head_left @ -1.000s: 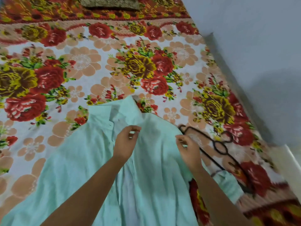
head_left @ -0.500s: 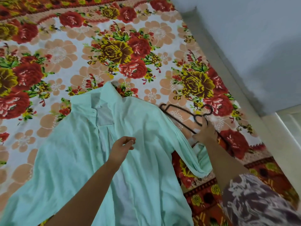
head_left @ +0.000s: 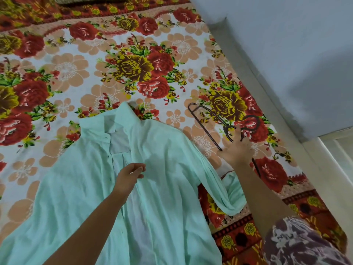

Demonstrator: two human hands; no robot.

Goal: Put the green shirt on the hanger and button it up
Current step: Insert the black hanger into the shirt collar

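The green shirt (head_left: 162,188) lies face up on the bed, collar away from me, its front partly open over the white inside. My left hand (head_left: 129,175) hovers at the front edge below the collar, with thumb and fingertips pinching the fabric. To the right, a dark wire hanger (head_left: 207,132) lies flat on the bedsheet beside the shirt's shoulder. My right hand (head_left: 237,150) rests on the hanger's middle with its fingers spread and straight, hiding part of the wire.
The floral bedsheet (head_left: 133,69) covers the bed around the shirt. A grey wall (head_left: 286,54) runs along the bed's right edge, close behind the hanger. One shirt sleeve (head_left: 219,190) is folded over near my right forearm.
My right hand left the shirt's shoulder and reached right onto the hanger, fingers now spread over it. My left hand slid a little down the shirt front.
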